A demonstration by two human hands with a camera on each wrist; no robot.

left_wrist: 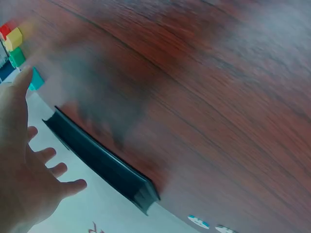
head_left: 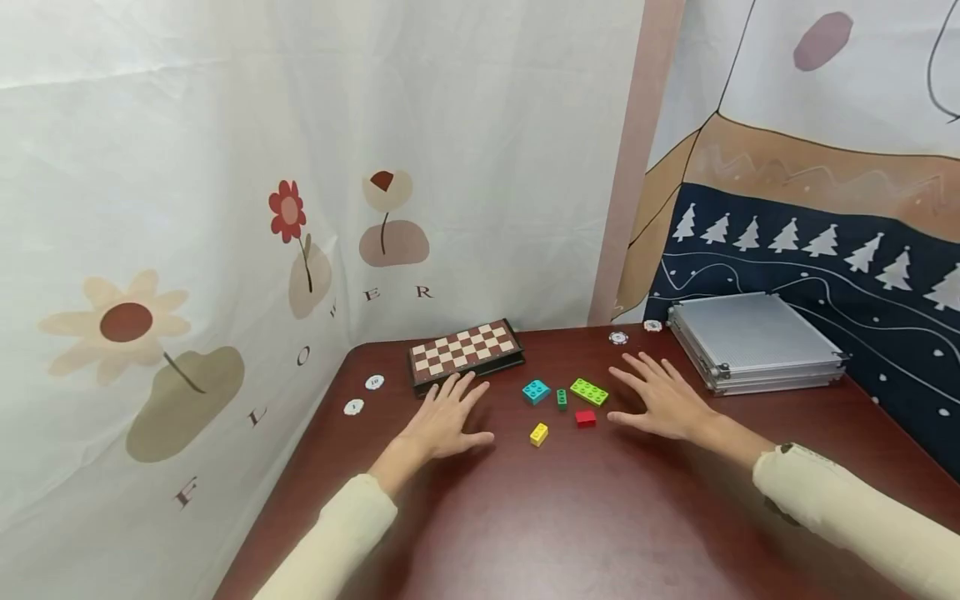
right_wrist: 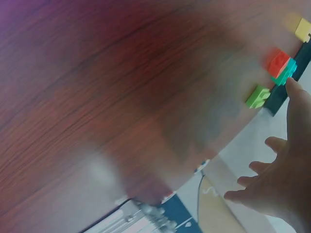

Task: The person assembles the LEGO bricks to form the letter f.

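Note:
Both hands lie flat and spread on a dark red wooden table [head_left: 600, 517]. My left hand [head_left: 448, 419] rests just in front of a folded chessboard [head_left: 465, 351], holding nothing. My right hand [head_left: 662, 400] rests to the right of several toy bricks, also holding nothing. Between the hands lie a cyan brick [head_left: 536, 391], a small dark green brick [head_left: 561, 398], a long lime green brick [head_left: 589, 391], a red brick [head_left: 586, 417] and a yellow brick [head_left: 538, 433]. In the wrist views my left hand [left_wrist: 22, 165] and right hand [right_wrist: 279, 179] show straight fingers.
A closed silver metal case [head_left: 753, 342] stands at the back right. Two poker chips [head_left: 363, 394] lie at the left edge, two more [head_left: 634, 332] at the back. Printed cloth walls close in the table on the left, back and right.

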